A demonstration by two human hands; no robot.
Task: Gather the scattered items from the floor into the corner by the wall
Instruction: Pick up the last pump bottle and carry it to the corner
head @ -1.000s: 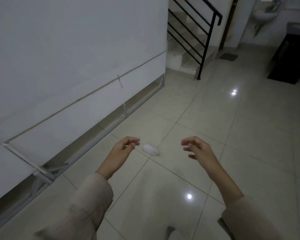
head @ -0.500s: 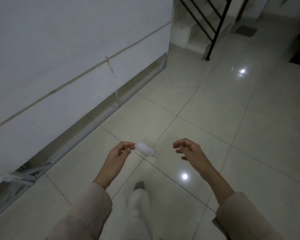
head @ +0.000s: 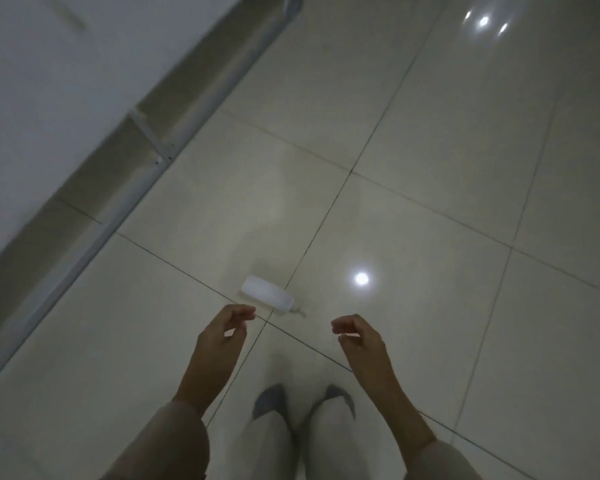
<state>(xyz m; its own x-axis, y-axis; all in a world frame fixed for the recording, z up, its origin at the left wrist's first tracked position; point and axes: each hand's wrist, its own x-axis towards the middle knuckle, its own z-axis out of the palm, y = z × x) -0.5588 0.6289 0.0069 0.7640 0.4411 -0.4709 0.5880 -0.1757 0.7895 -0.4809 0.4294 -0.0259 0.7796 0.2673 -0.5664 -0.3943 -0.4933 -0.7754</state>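
We note a change of view over the last second: the stair rail and far room have dropped out of frame, and the camera now looks almost straight down at the floor (head: 430, 150). The white item (head: 266, 295), which sat farther ahead of the person a second ago, now lies just beyond the feet (head: 302, 400), across a grout line. We judge that the person has walked up to the item and is bending toward it.

The item is a small, pale, rounded oblong with a short tail or cord at its right end; we cannot tell what it is. It lies flat on the floor, touched by neither hand.

The left hand (head: 222, 336) hangs just on the near side of the item's left end, fingers loosely curled, thumb and forefinger close together, holding nothing. The right hand (head: 359, 337) hangs to the right of the item and apart from it, fingers likewise loosely curled and empty. Both hands keep the same posture as before.

The wall panel (head: 49, 98) and its metal base frame (head: 153, 150) run well to the left of the item. No corner is in view.

Our assessment: the approach is done and the pickup has not begun. The left hand is the better placed to take the item. Carrying it to the corner remains entirely outstanding.
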